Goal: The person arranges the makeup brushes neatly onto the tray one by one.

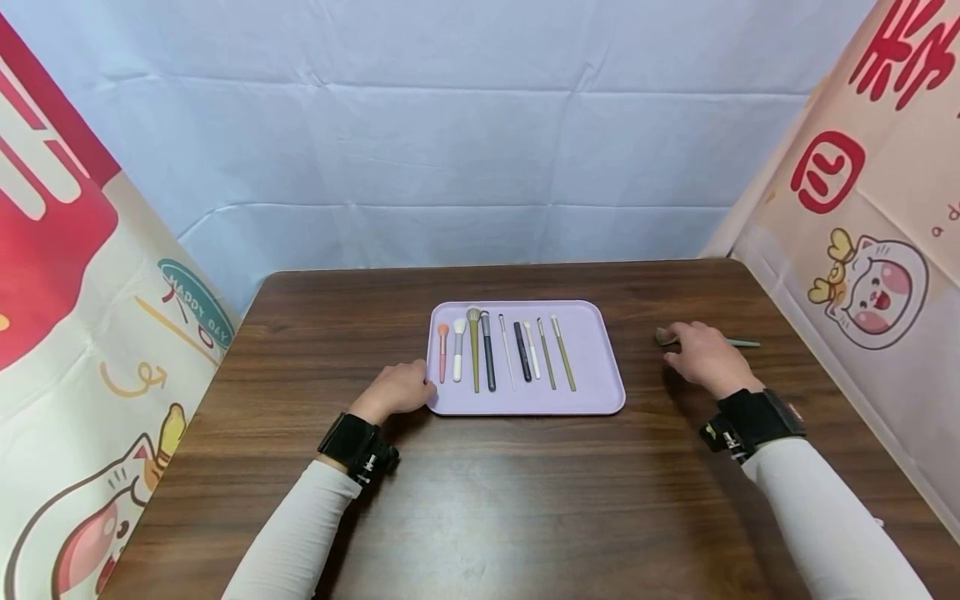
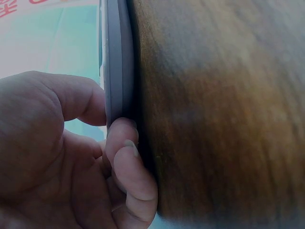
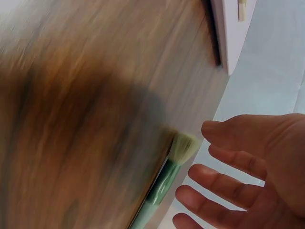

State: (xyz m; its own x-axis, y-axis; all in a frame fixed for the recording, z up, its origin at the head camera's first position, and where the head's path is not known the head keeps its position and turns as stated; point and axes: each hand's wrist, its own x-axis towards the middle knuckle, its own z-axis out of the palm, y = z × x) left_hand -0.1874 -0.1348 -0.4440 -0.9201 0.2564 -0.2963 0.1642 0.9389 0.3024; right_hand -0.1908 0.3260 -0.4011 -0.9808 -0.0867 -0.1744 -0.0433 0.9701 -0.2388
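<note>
A lilac tray (image 1: 596,367) lies on the table, with several makeup brushes side by side on it. My left hand (image 1: 397,388) grips its near left corner; in the left wrist view the thumb is on the rim and curled fingers (image 2: 136,179) are at its underside. Right of the tray, a green makeup brush (image 3: 164,183) with pale bristles lies on the wood. Over this brush is my right hand (image 1: 705,358), covering its middle in the head view. The right wrist view shows those fingers (image 3: 224,183) spread and relaxed beside the bristles, holding nothing.
Among the tray's brushes are a pink one (image 1: 442,357), an olive one (image 1: 475,354) and a black one (image 1: 522,354). The dark wooden table (image 1: 487,500) meets a pale cloth (image 1: 450,150) behind and printed cloths at both sides.
</note>
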